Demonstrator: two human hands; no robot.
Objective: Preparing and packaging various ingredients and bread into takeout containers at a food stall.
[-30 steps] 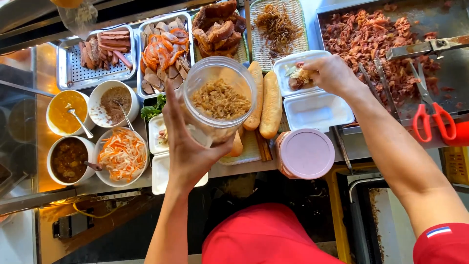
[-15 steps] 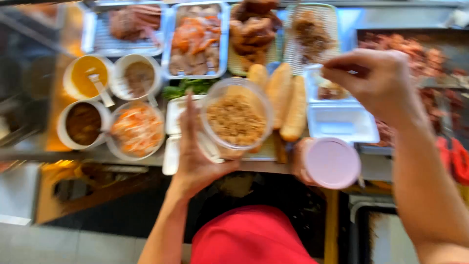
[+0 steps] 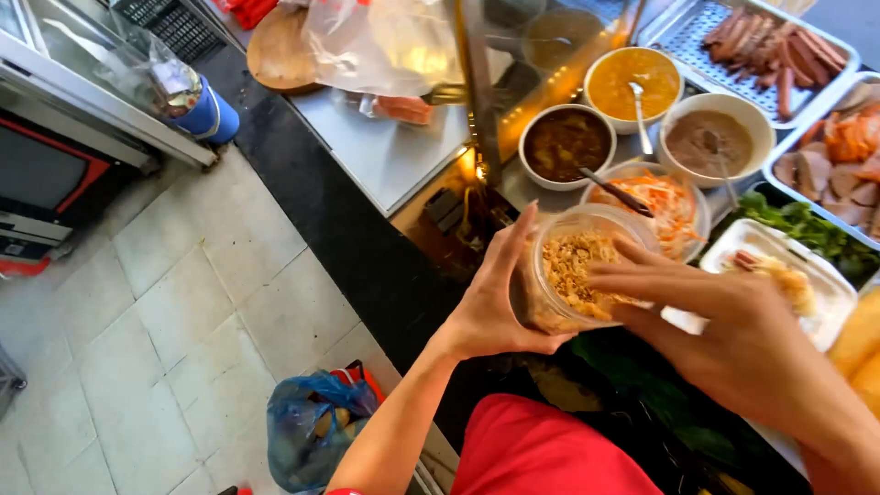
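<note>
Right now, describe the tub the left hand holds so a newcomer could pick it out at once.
Start at the steel counter with its cluster of round bowls. Just below the bowl of shredded carrot salad, the left hand cups a clear plastic tub, with the right hand reaching its fingers in. Unlike the white sauce bowls, it is transparent, lifted off the counter, and filled with dry golden-brown shreds.

two bare forearms, no sleeves in view. left hand (image 3: 495, 307), right hand (image 3: 733, 321): no rings, no gloves. red garment (image 3: 541, 454) below, plain cloth.
</note>
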